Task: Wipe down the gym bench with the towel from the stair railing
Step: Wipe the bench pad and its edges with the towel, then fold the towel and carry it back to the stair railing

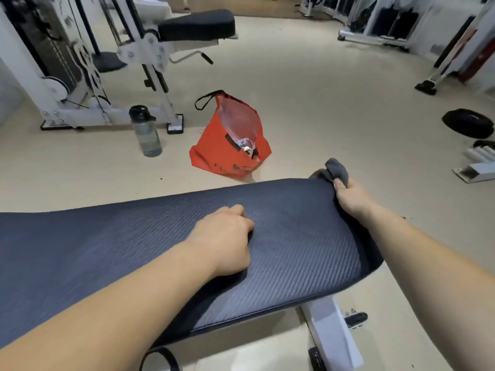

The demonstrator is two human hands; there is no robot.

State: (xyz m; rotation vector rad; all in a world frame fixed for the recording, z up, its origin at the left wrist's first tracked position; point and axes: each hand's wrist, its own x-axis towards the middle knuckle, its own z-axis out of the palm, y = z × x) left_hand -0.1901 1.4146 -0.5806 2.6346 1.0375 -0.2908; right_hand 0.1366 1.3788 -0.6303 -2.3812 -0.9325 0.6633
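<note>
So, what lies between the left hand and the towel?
Only bare bench pad; head view shows left hand on it, right hand gripping the towel at its end.

illegible black print on orange bag (pixel 211 149)

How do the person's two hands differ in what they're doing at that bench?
The left hand rests on top of the bench pad, near its middle; the right hand is at the pad's far end edge. The left hand holds nothing, with its fingers curled under; the right hand grips a grey towel bunched past the edge. Both hands are bare and reach forward over the same bench.
</note>
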